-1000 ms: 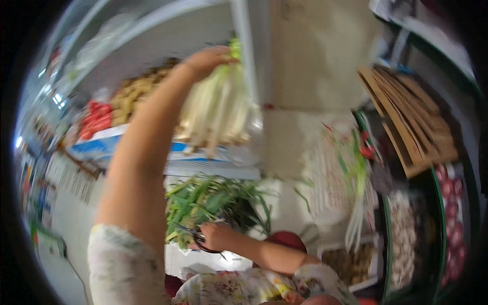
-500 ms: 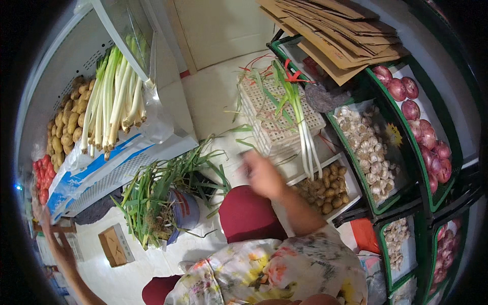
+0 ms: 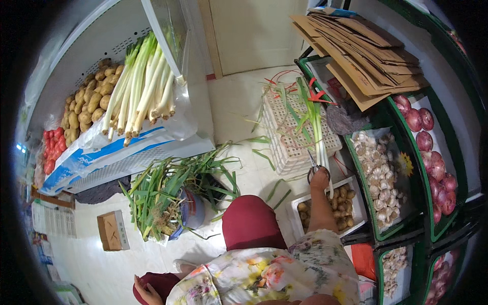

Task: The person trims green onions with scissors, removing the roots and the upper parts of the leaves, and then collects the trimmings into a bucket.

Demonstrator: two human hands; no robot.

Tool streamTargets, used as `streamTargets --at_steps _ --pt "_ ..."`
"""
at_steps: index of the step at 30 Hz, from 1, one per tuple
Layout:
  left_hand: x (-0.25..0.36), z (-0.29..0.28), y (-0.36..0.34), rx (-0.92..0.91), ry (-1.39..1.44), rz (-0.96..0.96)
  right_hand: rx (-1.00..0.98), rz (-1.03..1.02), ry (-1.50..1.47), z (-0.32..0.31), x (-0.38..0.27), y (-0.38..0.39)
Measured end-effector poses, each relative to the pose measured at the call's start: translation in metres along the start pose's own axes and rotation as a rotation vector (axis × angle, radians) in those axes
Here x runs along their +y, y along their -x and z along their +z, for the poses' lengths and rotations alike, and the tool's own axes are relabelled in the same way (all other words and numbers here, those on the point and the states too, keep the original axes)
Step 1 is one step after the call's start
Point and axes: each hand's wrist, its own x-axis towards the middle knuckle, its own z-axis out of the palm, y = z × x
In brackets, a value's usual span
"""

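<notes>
On the crate (image 3: 300,132), one right hand (image 3: 319,179) grips one scissors (image 3: 313,165).

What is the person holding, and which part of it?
The right hand holds scissors by their looped handles, blades pointing at the green onions on the white crate. The left hand rests low and holds nothing.

Even, bright indoor light fills the scene, with soft, weak shadows under the bundle of long white-and-green leeks (image 3: 140,89) at far left. Mild glare whitens the pale tiled floor (image 3: 239,101) ahead. Focus is fairly sharp centrally; fisheye bending curves the green-edged produce crates (image 3: 447,152) at right, and a black vignette rings the frame.
</notes>
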Motion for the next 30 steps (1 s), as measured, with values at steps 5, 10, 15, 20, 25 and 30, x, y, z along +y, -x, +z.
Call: streamTargets --at_steps 5,10,15,20,25,30 --pt "0.014 0.005 0.000 0.036 0.046 -0.041 -0.021 -0.140 -0.362 -0.033 0.002 0.007" --pt "0.082 0.019 -0.036 0.064 0.356 0.024 -0.580 -0.035 -1.400 -0.155 -0.040 0.099" --pt "0.256 0.063 -0.107 -0.351 0.692 0.455 -0.850 -0.014 -1.990 -0.278 -0.109 0.248" --pt "0.367 0.108 -0.125 -0.850 1.283 0.530 -1.248 -0.264 -1.986 -0.326 -0.149 0.376" --pt "0.347 0.087 -0.114 -0.825 1.641 0.092 -1.406 -0.450 -1.701 -0.347 -0.148 0.477" --pt "0.292 0.051 -0.128 -0.186 1.646 -0.108 -1.877 -0.626 -1.235 -0.332 -0.155 0.516"
